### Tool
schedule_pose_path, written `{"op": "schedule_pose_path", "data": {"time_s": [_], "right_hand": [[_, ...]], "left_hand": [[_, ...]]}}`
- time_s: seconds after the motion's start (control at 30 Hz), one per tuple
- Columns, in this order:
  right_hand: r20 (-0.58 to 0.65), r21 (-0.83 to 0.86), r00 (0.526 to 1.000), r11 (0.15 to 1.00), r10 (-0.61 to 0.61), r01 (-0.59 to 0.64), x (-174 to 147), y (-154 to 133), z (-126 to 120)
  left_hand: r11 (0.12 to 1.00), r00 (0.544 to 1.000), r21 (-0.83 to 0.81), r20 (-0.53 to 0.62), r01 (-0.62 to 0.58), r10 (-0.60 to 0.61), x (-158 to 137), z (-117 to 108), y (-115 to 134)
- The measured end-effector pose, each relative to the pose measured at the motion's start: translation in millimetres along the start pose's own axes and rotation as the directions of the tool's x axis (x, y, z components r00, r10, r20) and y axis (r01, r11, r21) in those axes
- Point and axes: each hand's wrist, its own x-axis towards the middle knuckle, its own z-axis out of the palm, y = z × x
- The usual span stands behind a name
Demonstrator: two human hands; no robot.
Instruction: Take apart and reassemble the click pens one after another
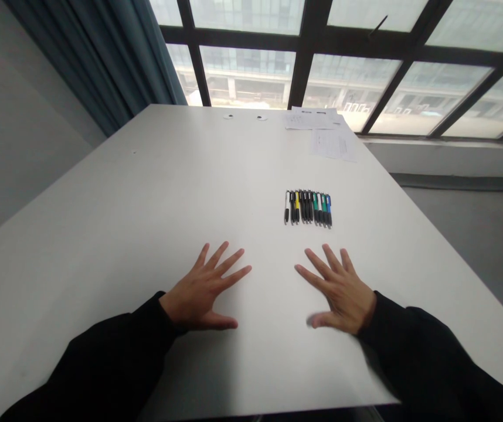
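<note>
On the white table [216, 187] several click pens lie side by side in a tight row. A white pen [287, 202] sits at the left end, with a yellow pen [297, 204] close by. Black pens [306, 206] fill the middle, then come green ones [315, 205] and a blue pen [329, 208] at the right end. My left hand [203, 287] is open, palm down with fingers spread, left of and nearer than the pens. My right hand [339, 290], likewise spread and palm down, is just in front of the row. Neither hand holds anything.
Sheets of paper [311, 120] lie at the table's far right corner, one overlapping another. Two small white round pieces [229, 116] sit by the far edge. Beyond are a dark-framed window [299, 58] and a blue-grey curtain [115, 53] at left.
</note>
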Motion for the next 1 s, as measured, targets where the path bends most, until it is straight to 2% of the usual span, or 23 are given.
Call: {"op": "schedule_pose_path", "data": {"time_s": [0.47, 1.0], "right_hand": [[-0.035, -0.003, 0.999, 1.000, -0.004, 0.004, 0.3, -0.3, 0.1], [-0.014, 0.004, 1.000, 1.000, 0.009, -0.009, -0.3, 0.0, 0.5]], "left_hand": [[1.000, 1.000, 0.009, 0.001, -0.004, 0.004, -0.8, 0.0, -1.4], [1.000, 1.000, -0.010, 0.006, -0.001, 0.001, -0.3, -0.7, 0.6]]}}
